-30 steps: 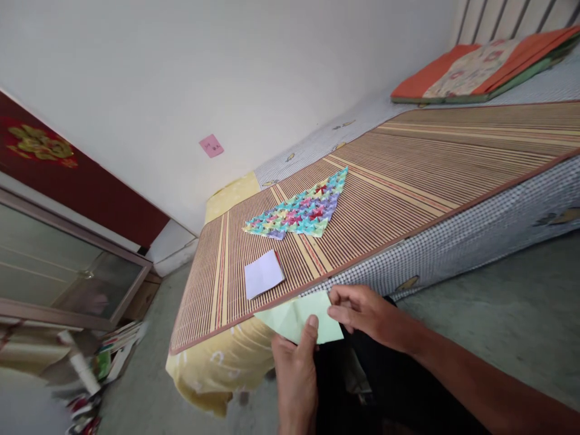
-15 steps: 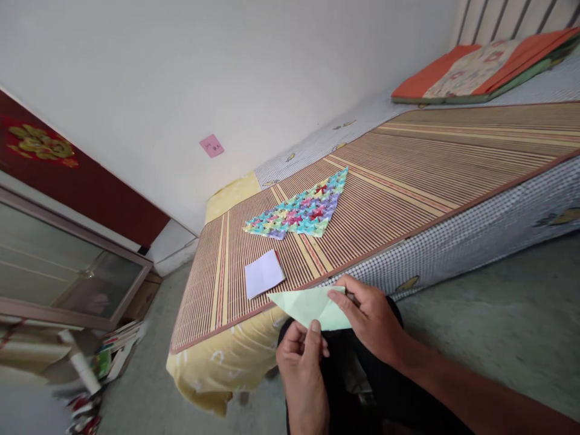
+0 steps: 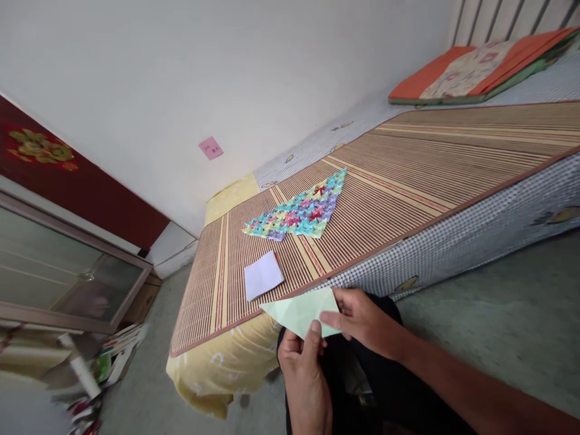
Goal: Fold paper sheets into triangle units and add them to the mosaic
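Observation:
A pale green sheet of folded paper (image 3: 294,309) is held between my two hands above my knees, its pointed end toward the left. My left hand (image 3: 306,362) pinches the lower edge, thumb on top and fingers beneath. Across the paper's right end, my right hand (image 3: 362,320) grips with the thumb on the front and the fingers partly hidden behind. Just beyond the paper, a stack of pale lilac paper squares (image 3: 263,277) lies on the striped mat. Farther back rests a flat piece of many colourful folded paper units (image 3: 301,208).
The striped mat (image 3: 385,187) covers a bed with checked and yellow cloth. Folded orange bedding (image 3: 480,66) lies at the far right. A pink note (image 3: 211,148) is stuck to the wall. A glass-fronted cabinet (image 3: 67,272) stands at left.
The green paper has shifted slightly left and turned. My right thumb has slid down and left along it, while my left hand keeps its pinch.

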`<action>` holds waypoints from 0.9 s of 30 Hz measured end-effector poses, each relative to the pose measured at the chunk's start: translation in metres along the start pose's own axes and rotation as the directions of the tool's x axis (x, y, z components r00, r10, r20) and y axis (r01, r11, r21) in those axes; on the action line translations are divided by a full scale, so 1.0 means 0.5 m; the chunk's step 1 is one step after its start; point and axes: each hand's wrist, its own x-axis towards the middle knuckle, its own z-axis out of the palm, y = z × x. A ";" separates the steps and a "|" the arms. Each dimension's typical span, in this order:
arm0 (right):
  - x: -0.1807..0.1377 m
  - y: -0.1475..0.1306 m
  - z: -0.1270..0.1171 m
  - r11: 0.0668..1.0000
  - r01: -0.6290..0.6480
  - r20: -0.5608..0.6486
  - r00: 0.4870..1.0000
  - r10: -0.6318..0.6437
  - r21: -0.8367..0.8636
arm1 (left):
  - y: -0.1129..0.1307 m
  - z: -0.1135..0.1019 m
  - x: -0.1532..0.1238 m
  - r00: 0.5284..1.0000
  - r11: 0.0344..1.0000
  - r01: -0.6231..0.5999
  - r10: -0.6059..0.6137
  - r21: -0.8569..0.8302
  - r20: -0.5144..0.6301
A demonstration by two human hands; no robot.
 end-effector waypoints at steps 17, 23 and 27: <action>0.007 -0.026 -0.064 0.999 -0.018 -0.045 0.999 0.020 0.037 | 0.014 -0.007 0.006 0.998 0.985 -0.040 0.031 0.167 0.056; 0.006 -0.026 -0.055 1.000 0.004 -0.127 0.992 -0.004 -0.001 | 0.017 -0.013 0.014 0.995 0.999 0.033 -0.035 0.026 0.089; 0.007 -0.015 -0.060 0.998 0.018 -0.141 0.990 -0.026 -0.061 | 0.021 -0.008 0.018 0.991 0.978 0.134 -0.130 -0.158 0.034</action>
